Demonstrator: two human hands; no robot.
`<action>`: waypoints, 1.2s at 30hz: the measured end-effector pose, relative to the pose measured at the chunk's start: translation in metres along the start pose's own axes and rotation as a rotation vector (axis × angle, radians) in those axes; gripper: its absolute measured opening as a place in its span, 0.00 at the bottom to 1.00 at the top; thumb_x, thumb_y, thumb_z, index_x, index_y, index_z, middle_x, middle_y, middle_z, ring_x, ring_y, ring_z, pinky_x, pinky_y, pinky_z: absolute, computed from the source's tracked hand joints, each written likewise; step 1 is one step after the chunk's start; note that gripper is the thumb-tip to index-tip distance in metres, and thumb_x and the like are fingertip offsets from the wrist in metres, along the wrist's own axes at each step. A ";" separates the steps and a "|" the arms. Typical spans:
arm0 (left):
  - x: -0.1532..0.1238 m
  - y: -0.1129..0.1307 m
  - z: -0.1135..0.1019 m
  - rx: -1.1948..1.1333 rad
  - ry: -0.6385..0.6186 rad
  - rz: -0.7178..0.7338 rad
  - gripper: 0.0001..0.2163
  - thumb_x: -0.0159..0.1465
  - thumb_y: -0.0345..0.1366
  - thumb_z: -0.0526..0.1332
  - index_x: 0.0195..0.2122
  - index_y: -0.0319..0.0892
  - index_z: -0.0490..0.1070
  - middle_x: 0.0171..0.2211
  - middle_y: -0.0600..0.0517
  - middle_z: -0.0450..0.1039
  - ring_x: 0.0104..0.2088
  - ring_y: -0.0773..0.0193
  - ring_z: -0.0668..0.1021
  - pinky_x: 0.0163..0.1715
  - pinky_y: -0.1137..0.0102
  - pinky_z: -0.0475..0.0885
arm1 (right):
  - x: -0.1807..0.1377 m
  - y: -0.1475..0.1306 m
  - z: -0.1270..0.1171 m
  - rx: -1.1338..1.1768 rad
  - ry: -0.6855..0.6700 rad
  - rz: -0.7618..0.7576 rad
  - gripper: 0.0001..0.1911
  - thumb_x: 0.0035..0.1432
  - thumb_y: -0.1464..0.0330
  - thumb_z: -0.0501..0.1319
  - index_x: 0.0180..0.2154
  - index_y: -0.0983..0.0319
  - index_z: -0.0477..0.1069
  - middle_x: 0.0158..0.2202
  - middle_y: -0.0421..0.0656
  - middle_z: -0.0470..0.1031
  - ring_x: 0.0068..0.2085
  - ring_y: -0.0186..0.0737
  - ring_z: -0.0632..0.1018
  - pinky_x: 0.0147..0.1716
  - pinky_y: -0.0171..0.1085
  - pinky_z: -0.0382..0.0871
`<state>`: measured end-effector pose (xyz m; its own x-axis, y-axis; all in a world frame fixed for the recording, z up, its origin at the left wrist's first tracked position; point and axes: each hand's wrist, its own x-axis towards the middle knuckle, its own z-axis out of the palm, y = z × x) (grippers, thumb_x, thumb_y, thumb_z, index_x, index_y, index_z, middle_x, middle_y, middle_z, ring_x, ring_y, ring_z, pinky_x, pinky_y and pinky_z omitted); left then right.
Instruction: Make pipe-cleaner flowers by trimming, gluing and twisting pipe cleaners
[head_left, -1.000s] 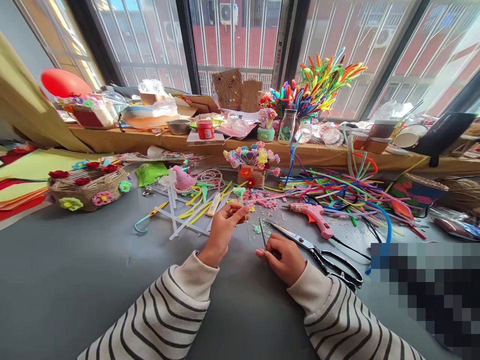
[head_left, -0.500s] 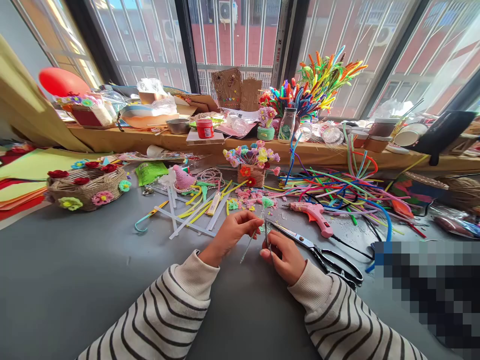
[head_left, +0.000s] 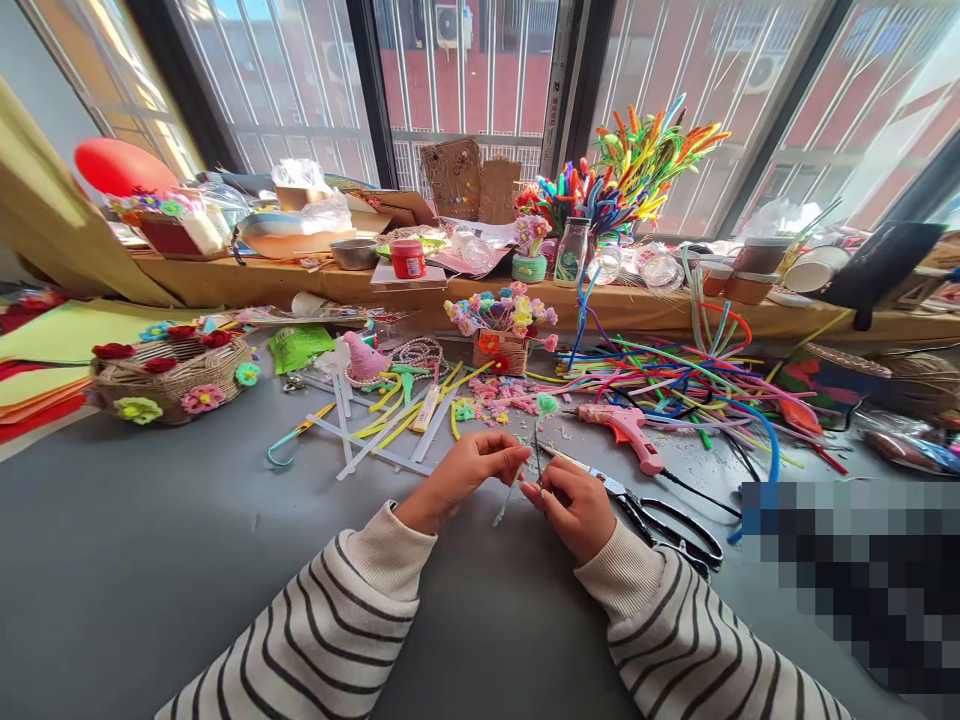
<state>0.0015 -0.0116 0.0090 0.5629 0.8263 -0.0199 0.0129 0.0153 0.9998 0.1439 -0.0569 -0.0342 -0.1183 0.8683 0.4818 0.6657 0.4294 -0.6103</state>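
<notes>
My left hand (head_left: pixel 469 475) pinches the thin stem of a small green pipe-cleaner flower (head_left: pixel 547 404), whose head rises just above my fingers. Close beside it, my right hand (head_left: pixel 577 505) is closed on a thin dark wire that stands upright against the stem. The two hands almost touch, low over the grey table (head_left: pixel 150 560). Black-handled scissors (head_left: pixel 645 510) lie just right of my right hand. A pink glue gun (head_left: pixel 626 430) lies beyond them.
Loose pipe cleaners (head_left: pixel 675 385) sprawl at the right. A woven basket with flowers (head_left: pixel 176 375) stands at the left, a small flower pot (head_left: pixel 502 330) at the centre back. Glue sticks and yellow stems (head_left: pixel 390 420) lie left of my hands. A cluttered wooden ledge (head_left: pixel 300 280) runs under the window.
My left hand has carried the green flower rightward to meet my right hand, which rose slightly off the table with the wire. The hands now sit together.
</notes>
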 end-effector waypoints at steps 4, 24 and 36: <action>-0.001 0.000 0.001 0.010 -0.044 -0.038 0.09 0.48 0.40 0.58 0.21 0.38 0.66 0.18 0.56 0.62 0.21 0.72 0.65 0.25 0.75 0.60 | 0.002 0.001 -0.001 0.006 0.020 0.027 0.19 0.51 0.60 0.49 0.14 0.63 0.56 0.17 0.37 0.56 0.20 0.29 0.61 0.20 0.30 0.55; -0.001 0.002 0.001 0.010 -0.145 0.015 0.07 0.52 0.36 0.54 0.21 0.38 0.62 0.18 0.57 0.59 0.22 0.72 0.63 0.26 0.75 0.58 | 0.002 0.000 0.001 0.100 -0.121 0.003 0.21 0.52 0.56 0.45 0.16 0.63 0.58 0.18 0.39 0.59 0.22 0.31 0.62 0.22 0.31 0.56; 0.000 0.002 0.002 0.027 -0.130 -0.011 0.06 0.51 0.35 0.54 0.22 0.38 0.60 0.19 0.57 0.57 0.23 0.73 0.62 0.27 0.75 0.58 | 0.002 -0.002 -0.002 0.105 -0.151 -0.021 0.20 0.52 0.57 0.46 0.17 0.63 0.57 0.19 0.39 0.60 0.22 0.31 0.62 0.22 0.31 0.55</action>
<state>0.0032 -0.0132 0.0111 0.6650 0.7461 -0.0330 0.0408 0.0078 0.9991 0.1432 -0.0564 -0.0306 -0.2457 0.8830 0.3998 0.5824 0.4642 -0.6673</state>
